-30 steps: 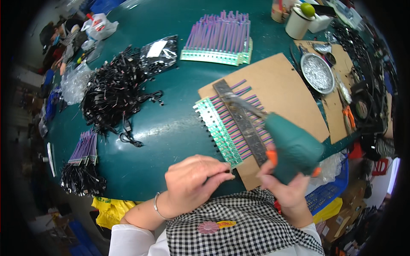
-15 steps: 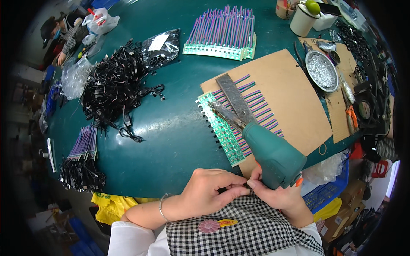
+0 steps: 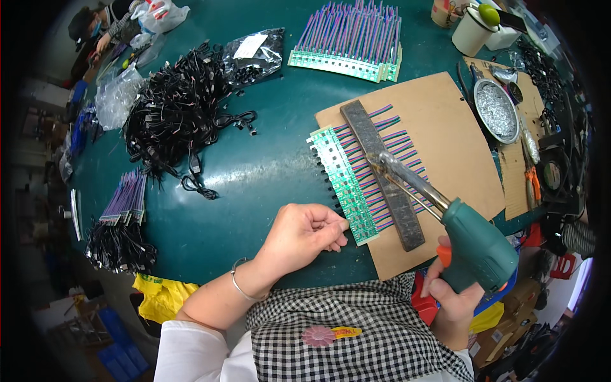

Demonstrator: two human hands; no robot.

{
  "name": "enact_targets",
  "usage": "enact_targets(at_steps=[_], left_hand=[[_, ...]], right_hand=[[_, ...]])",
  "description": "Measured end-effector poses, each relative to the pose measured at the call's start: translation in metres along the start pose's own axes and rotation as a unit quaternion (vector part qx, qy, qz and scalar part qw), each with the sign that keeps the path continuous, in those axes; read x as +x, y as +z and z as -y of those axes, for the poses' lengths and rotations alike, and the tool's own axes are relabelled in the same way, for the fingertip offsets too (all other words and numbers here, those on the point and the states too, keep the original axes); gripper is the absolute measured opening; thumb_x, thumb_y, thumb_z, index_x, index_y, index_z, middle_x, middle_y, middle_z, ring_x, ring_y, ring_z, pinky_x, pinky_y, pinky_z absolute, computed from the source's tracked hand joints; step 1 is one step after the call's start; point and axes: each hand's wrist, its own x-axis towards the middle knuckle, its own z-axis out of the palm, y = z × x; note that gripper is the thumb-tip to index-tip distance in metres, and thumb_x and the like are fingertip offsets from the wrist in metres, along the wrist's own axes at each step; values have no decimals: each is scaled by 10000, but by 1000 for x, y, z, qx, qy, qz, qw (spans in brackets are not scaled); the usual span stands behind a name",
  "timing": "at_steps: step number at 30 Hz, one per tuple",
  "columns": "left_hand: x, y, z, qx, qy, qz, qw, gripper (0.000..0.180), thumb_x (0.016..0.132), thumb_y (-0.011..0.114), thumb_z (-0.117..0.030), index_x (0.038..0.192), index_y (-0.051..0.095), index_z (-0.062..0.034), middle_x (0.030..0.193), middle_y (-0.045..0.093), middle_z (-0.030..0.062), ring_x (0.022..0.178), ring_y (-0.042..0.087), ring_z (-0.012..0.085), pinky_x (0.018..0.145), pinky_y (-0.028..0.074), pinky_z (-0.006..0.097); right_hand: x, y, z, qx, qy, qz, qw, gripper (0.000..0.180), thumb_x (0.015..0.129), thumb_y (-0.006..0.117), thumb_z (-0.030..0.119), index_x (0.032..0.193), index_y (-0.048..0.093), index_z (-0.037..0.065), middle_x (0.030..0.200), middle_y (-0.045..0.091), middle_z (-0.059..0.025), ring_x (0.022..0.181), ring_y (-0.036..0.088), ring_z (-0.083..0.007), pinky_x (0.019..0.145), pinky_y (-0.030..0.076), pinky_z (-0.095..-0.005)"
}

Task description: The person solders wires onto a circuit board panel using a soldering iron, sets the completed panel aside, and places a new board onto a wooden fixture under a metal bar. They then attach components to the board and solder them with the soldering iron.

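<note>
My right hand (image 3: 450, 294) grips the green handle of a soldering gun (image 3: 480, 245), its fingers near the orange trigger. The gun's metal tip reaches up and left over a dark flat bar (image 3: 402, 219). Under that bar run several striped ribbon wires (image 3: 398, 141), joined to a green circuit board panel (image 3: 349, 194). Small black parts line the panel's left edge. At the panel's lower end is my left hand (image 3: 304, 234), thumb and fingertips pinched together beside the board's edge. What they hold, if anything, is too small to make out.
A brown cardboard sheet (image 3: 455, 137) lies beneath the wires. Far left is a heap of black cables (image 3: 175, 111); more wired boards (image 3: 337, 63) lie at the back. On the right stand a metal bowl of silvery bits (image 3: 496, 111) and orange-handled pliers (image 3: 533, 183).
My hands have parted from near my lap. The left has moved up to the panel's lower end. The right has lowered and swung right with the soldering gun, uncovering the bar's near end.
</note>
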Motion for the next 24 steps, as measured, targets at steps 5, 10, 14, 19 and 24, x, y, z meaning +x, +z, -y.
enact_targets(at_steps=[5, 10, 14, 19, 24], left_hand=[[3, -2, 0, -35, -20, 19, 999, 162, 855, 599, -107, 828, 629, 50, 706, 652, 86, 605, 608, 98, 585, 506, 206], [4, 0, 2, -48, -16, 12, 999, 155, 853, 594, -97, 814, 626, 50, 704, 652, 86, 603, 606, 97, 587, 506, 208], [3, 0, 2, -57, -15, 5, 998, 142, 847, 589, -81, 809, 625, 51, 704, 652, 89, 598, 605, 99, 584, 507, 211], [5, 0, 5, -67, -13, 6, 998, 140, 846, 588, -78, 804, 623, 51, 702, 651, 92, 593, 603, 101, 583, 507, 213], [4, 1, 3, -57, -13, 1, 998, 142, 844, 591, -80, 798, 622, 50, 699, 650, 93, 590, 602, 100, 579, 507, 211]], right_hand=[[-10, -28, -1, 1, -23, 34, 999, 638, 677, 697, -22, 1219, 371, -113, 1123, 521, -253, 568, 552, -171, 471, 479, -261], [-18, -33, 2, 47, 32, 31, 998, 595, 676, 697, -37, 1184, 401, -125, 1097, 532, -253, 578, 561, -174, 476, 500, -270], [-23, -35, 1, 31, 60, 48, 997, 548, 681, 694, -40, 1155, 429, -118, 1063, 543, -229, 597, 565, -170, 491, 503, -270], [-25, -33, 0, 30, 88, 59, 994, 495, 683, 694, -39, 1112, 457, -107, 1000, 548, -186, 593, 562, -164, 494, 492, -261], [-24, -31, 0, 45, 113, 55, 991, 445, 681, 692, -36, 1065, 477, -100, 908, 553, -158, 586, 558, -158, 493, 481, -254]])
